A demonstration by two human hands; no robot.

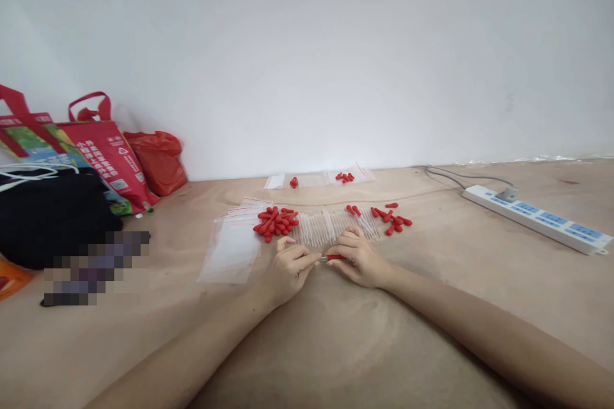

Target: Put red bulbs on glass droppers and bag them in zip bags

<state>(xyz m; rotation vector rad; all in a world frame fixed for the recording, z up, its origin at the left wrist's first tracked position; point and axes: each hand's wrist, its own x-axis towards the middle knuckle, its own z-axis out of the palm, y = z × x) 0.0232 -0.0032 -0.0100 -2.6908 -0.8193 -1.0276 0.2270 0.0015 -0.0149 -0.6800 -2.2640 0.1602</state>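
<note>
Red bulb [336,257] pinched in my right hand [359,260], clear tube [323,259] in my left hand [291,266], ends meeting. I see tube row [319,229] between 2 bulb clusters [274,223] beyond.

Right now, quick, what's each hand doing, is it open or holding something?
Left hand: closed, pinching a thin clear tube.
Right hand: closed, holding a red bulb at the tube's end.
</note>
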